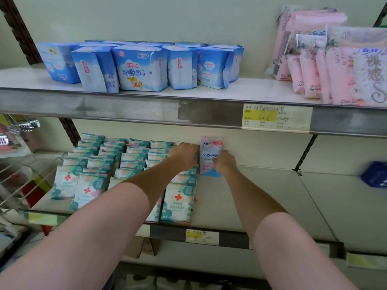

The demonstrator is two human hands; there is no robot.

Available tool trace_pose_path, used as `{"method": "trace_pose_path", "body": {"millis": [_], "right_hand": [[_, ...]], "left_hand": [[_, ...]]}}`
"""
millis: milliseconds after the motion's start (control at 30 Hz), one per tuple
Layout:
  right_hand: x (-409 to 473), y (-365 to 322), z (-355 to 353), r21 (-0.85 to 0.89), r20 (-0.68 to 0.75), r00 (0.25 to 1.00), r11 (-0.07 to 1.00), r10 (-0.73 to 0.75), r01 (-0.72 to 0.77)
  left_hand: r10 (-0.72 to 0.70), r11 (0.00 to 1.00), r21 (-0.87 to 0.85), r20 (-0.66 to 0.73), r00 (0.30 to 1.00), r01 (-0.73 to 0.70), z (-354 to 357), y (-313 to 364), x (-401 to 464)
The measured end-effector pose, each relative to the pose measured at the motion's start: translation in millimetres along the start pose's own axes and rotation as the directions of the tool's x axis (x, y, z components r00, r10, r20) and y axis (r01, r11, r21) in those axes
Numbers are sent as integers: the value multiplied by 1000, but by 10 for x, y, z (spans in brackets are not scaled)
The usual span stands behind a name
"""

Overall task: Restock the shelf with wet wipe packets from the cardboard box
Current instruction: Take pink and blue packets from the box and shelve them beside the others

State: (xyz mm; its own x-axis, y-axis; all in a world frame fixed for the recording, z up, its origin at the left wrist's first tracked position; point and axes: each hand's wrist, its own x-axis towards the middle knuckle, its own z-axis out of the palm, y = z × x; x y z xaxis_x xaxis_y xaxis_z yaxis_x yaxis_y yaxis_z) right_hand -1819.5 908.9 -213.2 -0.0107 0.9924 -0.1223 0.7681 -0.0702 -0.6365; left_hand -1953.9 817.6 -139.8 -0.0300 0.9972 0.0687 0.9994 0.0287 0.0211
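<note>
On the lower shelf [261, 201] stand several rows of green-and-white wet wipe packets [178, 201] with red crosses. At the right end of those rows a pink-and-blue wet wipe packet [210, 152] stands upright near the back wall. My right hand [225, 163] grips its right lower side. My left hand [184, 155] reaches to the back of the rightmost green row, its fingers curled over packets just left of the pink one. A piece of cardboard [146, 246], possibly the box, shows below the shelf edge.
The upper shelf [146, 105] carries blue packs [140, 68] at left and pink packs [326, 65] at right. Bare shelf surface stretches right of the pink packet. A blue box [374, 174] sits at far right. A wire rack [23, 178] stands at left.
</note>
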Motion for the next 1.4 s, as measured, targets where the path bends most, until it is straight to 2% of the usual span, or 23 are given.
{"method": "trace_pose_path", "body": {"millis": [533, 800, 1033, 1133, 1267, 1400], "right_hand": [[-248, -62, -134, -52, -52, 999, 999, -10, 7], [-872, -313, -169, -8, 12, 990, 990, -142, 142], [-1794, -782, 183, -42, 26, 965, 964, -261, 262], [-2289, -972, 521, -69, 97, 950, 951, -296, 303], [-2968, -1210, 1096, -191, 251, 913, 909, -321, 372], [-3575, -1360, 1705, -243, 383, 868, 872, -316, 425]], "left_hand": [[-12, 999, 37, 23, 1000, 11, -55, -40, -184], [-1, 999, 32, 17, 1000, 0, -153, -283, -649], [-28, 998, -56, -3, 1000, 28, -244, -808, -1552], [-90, 995, -43, 51, 995, 92, -169, -1136, -1994], [-215, 975, -19, 130, 968, 219, 38, -1651, -2635], [-327, 933, -95, 170, 929, 346, 369, -2171, -3453]]}}
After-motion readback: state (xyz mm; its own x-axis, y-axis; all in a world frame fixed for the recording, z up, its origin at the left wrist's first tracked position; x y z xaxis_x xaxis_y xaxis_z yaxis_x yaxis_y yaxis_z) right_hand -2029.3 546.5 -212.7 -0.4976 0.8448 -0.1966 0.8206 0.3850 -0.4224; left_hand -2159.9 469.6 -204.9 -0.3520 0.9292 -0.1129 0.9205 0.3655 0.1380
